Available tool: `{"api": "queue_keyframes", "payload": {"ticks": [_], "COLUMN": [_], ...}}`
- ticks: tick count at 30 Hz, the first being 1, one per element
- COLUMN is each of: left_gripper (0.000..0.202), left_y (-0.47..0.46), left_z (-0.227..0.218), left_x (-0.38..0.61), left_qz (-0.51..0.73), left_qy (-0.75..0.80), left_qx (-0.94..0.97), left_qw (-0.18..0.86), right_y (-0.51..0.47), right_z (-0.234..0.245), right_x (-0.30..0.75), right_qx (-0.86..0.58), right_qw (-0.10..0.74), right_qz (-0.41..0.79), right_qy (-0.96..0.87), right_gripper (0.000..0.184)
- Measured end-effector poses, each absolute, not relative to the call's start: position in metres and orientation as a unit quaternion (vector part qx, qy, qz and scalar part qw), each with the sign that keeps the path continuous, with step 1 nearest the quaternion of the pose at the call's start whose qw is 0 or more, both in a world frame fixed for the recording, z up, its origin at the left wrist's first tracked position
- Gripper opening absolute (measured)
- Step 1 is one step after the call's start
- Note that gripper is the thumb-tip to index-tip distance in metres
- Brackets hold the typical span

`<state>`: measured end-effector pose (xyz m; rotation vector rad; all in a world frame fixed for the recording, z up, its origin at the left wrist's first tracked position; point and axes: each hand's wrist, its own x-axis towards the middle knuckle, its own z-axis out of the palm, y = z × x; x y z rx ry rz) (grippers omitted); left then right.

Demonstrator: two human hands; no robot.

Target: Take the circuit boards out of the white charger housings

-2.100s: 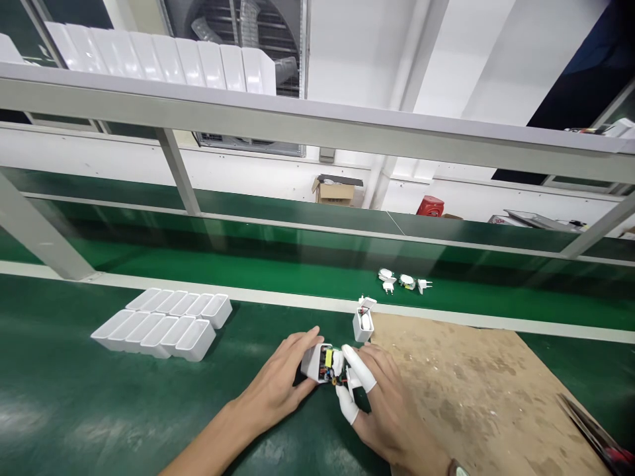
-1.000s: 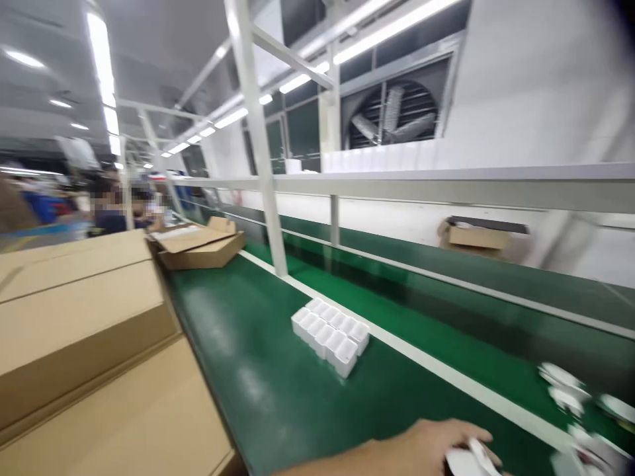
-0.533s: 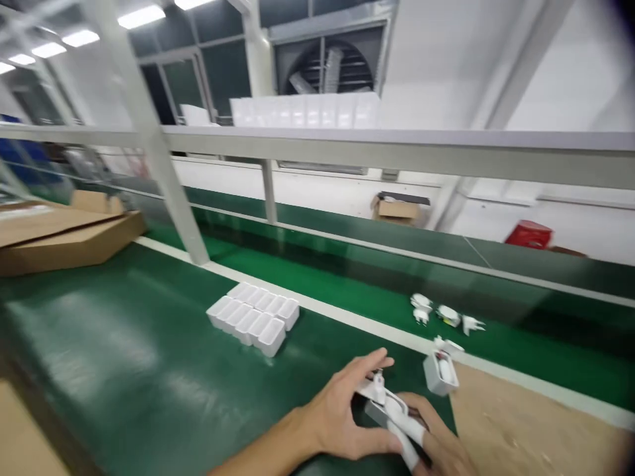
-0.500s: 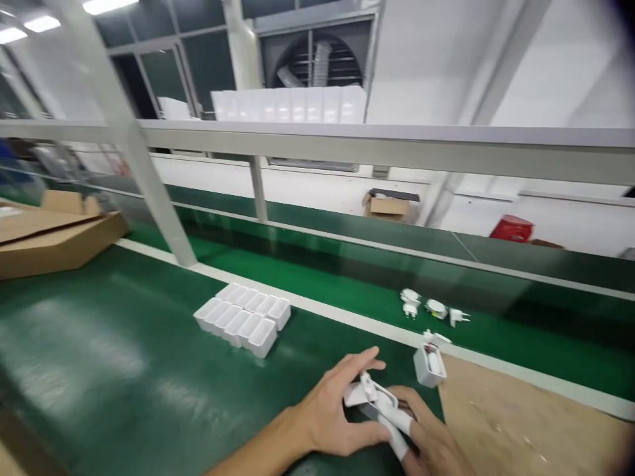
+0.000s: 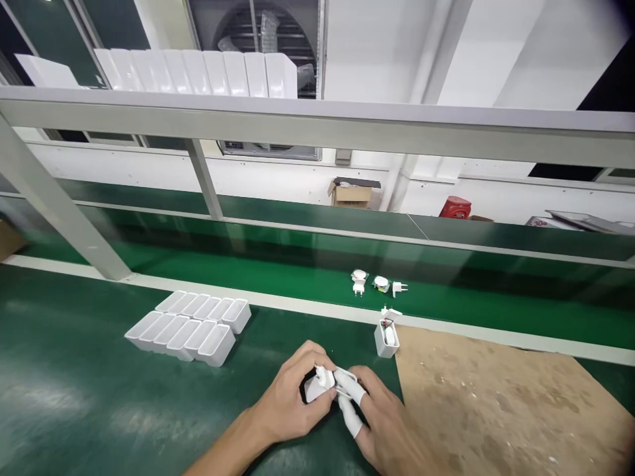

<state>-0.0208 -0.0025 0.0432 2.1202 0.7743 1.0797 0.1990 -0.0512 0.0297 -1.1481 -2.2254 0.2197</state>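
Observation:
My left hand (image 5: 290, 403) and my right hand (image 5: 381, 423) meet low in the middle over the green bench. Both close round one small white charger housing (image 5: 320, 383) with its plug cap. White finger cots cover my right thumb and forefinger. Just beyond, an open white housing (image 5: 385, 337) stands upright at the corner of the brown board (image 5: 496, 396). Two rows of empty white shells (image 5: 191, 325) lie to the left.
Three small white plug parts (image 5: 378, 283) lie on the green conveyor belt (image 5: 496, 307) behind a white strip. A grey rail (image 5: 317, 125) crosses overhead, carrying a row of white shells (image 5: 198, 71). A cardboard box (image 5: 351, 193) and a red bin (image 5: 455, 207) sit beyond.
The view swung left to cardboard boxes and back. The housing showed its circuit board at first; now a white plug cap covers it between both hands.

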Motion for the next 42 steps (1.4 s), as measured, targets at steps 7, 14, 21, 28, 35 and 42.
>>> {"api": "queue_keyframes", "payload": {"ticks": [7, 14, 21, 28, 35, 42], "left_gripper": [0.022, 0.064, 0.094, 0.078, 0.082, 0.105], "left_y": [-0.002, -0.005, -0.019, -0.02, -0.02, -0.021], "left_z": [0.047, 0.033, 0.028, 0.035, 0.035, 0.033], "left_x": [-0.021, -0.023, -0.008, -0.007, -0.008, -0.008], "left_qz": [0.404, 0.414, 0.459, 0.481, 0.462, 0.4], "left_qy": [0.3, 0.34, 0.329, 0.301, 0.294, 0.37], "left_qx": [0.804, 0.762, 0.78, 0.8, 0.817, 0.796], "left_qw": [0.315, 0.364, 0.269, 0.195, 0.182, 0.263], "right_y": [-0.053, -0.045, -0.045, -0.051, -0.044, -0.047], "right_z": [0.022, 0.019, 0.021, 0.026, 0.021, 0.008], "right_x": [0.2, 0.193, 0.181, 0.179, 0.182, 0.195], "right_qx": [-0.44, -0.431, -0.401, -0.398, -0.418, -0.469], "right_qw": [0.368, 0.477, 0.505, 0.501, 0.512, 0.556], "right_qz": [0.171, 0.438, 0.674, 0.698, 0.663, 0.514], "right_qy": [-0.801, -0.629, -0.361, -0.322, -0.351, -0.455], "right_gripper": [0.045, 0.032, 0.062, 0.065, 0.067, 0.051]}}
